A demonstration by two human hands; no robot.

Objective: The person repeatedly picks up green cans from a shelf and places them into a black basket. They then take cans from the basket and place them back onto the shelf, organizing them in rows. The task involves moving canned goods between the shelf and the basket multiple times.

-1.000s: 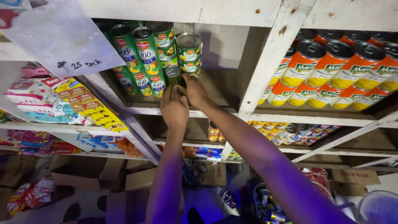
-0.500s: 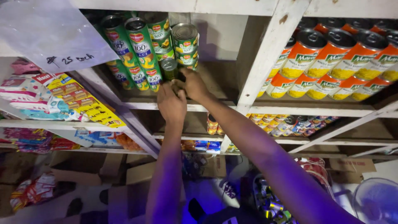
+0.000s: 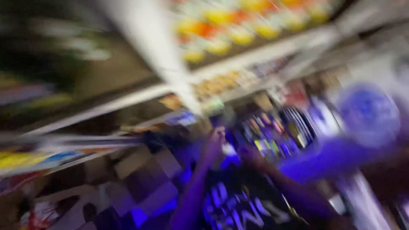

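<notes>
Heavily motion-blurred view, looking up past white wooden shelf boards [image 3: 140, 96] that cross diagonally, a white upright [image 3: 157, 47] between them. A blurred row of yellow-and-orange containers [image 3: 238, 30] sits on the upper right shelf. Below, in open space under the shelves, the left hand [image 3: 215, 142] is raised, fingers pointing up; the right hand [image 3: 251, 155] is just beside it — lower, over a dark blue-lit area. Whether either hand holds anything, or how its fingers are set, cannot be told. A round blue-lit object [image 3: 368, 113], possibly a container, lies at right.
</notes>
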